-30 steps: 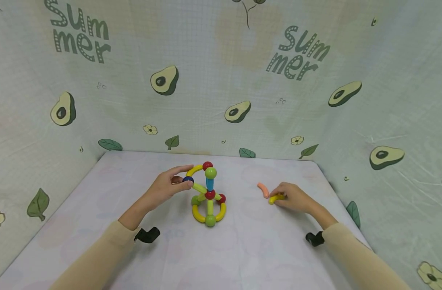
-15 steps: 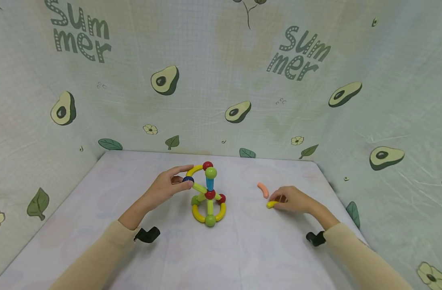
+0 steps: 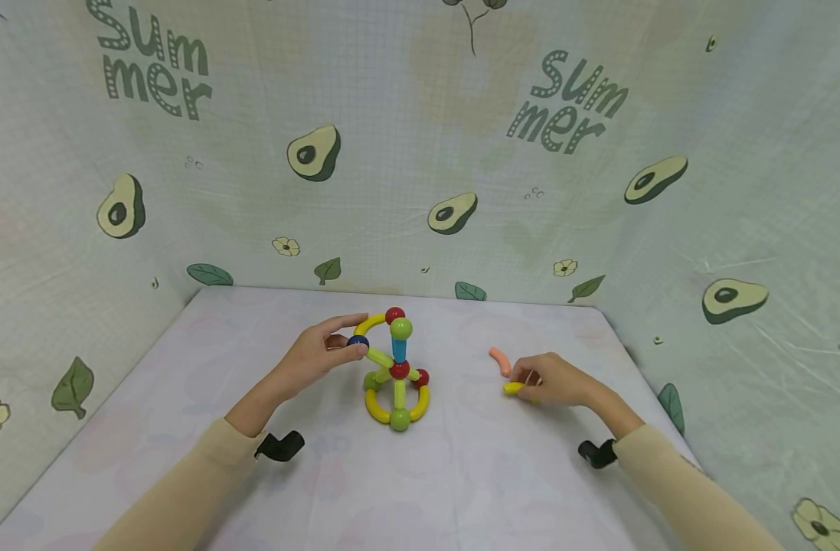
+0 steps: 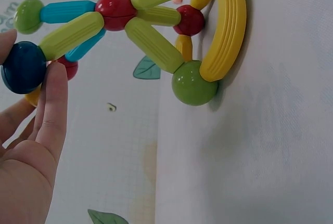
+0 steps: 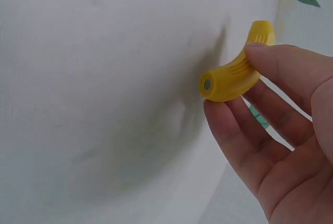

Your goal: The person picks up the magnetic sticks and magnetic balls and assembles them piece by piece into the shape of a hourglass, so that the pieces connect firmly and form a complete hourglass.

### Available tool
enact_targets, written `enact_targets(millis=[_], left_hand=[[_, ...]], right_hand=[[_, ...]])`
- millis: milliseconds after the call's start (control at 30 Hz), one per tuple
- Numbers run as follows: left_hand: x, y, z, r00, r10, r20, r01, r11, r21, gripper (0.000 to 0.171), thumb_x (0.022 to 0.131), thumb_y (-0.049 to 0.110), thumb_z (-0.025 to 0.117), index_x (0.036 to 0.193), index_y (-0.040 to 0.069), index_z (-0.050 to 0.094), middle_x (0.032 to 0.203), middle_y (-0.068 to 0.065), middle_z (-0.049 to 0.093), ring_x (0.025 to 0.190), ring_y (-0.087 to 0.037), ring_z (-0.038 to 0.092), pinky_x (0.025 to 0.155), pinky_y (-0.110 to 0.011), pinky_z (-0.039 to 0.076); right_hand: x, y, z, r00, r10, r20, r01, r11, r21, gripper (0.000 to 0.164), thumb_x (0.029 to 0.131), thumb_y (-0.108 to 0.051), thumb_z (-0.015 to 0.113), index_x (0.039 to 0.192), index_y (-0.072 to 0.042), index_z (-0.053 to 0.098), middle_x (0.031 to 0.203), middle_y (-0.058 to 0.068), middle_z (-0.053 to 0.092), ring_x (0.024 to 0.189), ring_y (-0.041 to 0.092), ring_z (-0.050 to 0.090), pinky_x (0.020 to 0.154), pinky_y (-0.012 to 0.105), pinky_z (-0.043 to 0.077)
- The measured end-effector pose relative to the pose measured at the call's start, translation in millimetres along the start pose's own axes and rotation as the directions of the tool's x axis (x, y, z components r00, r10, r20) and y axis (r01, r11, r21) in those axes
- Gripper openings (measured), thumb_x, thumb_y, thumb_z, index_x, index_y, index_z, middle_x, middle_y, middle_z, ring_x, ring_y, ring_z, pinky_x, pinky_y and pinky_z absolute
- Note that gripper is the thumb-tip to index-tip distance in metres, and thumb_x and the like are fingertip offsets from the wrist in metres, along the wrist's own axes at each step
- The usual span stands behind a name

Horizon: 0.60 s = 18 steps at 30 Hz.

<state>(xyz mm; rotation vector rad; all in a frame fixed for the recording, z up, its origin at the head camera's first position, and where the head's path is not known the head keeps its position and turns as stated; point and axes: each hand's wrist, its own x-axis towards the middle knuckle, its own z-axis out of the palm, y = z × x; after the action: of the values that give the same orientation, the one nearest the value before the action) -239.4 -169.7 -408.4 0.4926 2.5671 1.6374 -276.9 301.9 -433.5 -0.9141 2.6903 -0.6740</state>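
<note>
A structure of magnetic sticks and balls [image 3: 399,394] stands on the table left of centre, with curved yellow sticks round its base. At its upper left, my left hand [image 3: 316,352] pinches the dark blue ball [image 4: 23,67] between thumb and fingers. A light green stick [image 4: 73,36] runs from that ball to the red centre ball [image 4: 115,10]. On the right, my right hand [image 3: 557,380] holds a curved yellow magnetic stick [image 5: 234,73] between thumb and fingertips. A metal disc shows in the stick's near end in the right wrist view.
A curved orange-pink stick [image 3: 500,361] lies on the white table [image 3: 461,474], just beyond and left of my right hand. Cloth walls printed with avocados [image 3: 452,213] rise behind the table and along both sides.
My right hand has shifted slightly left, and the yellow stick has turned in its fingers. The left hand and the structure have stayed in place.
</note>
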Motion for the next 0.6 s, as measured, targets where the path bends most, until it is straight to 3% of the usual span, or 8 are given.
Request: enact_targets(millis=[333,600], left_hand=[[0.1,-0.4,0.0,1.0,0.006,-0.003,-0.006,1.0,0.008,0.068,0.095,0.046,0.08,0.156,0.03,0.055,0.157,-0.004,0.053,0.115,-0.026,0.065,0.1,-0.044,0.057],[0.5,-0.7,0.3,1.0,0.008,-0.001,-0.008,1.0,0.006,0.068,0.095,0.046,0.08,0.156,0.03,0.055,0.158,-0.004,0.052,0.116,-0.028,0.064,0.1,-0.043,0.057]], right_hand=[[17.0,-27.7,-8.7,0.987,-0.006,-0.16,0.006,1.0,0.005,0.027,0.096,-0.009,0.079,0.122,-0.011,0.074,0.102,-0.001,0.074,0.089,0.013,0.069,0.076,0.029,0.059],[42.6,-70.8,-15.2,0.944,0.046,-0.327,-0.007,0.993,0.12,0.029,0.098,-0.017,0.078,0.126,-0.013,0.072,0.106,0.001,0.076,0.093,0.017,0.072,0.081,0.034,0.061]])
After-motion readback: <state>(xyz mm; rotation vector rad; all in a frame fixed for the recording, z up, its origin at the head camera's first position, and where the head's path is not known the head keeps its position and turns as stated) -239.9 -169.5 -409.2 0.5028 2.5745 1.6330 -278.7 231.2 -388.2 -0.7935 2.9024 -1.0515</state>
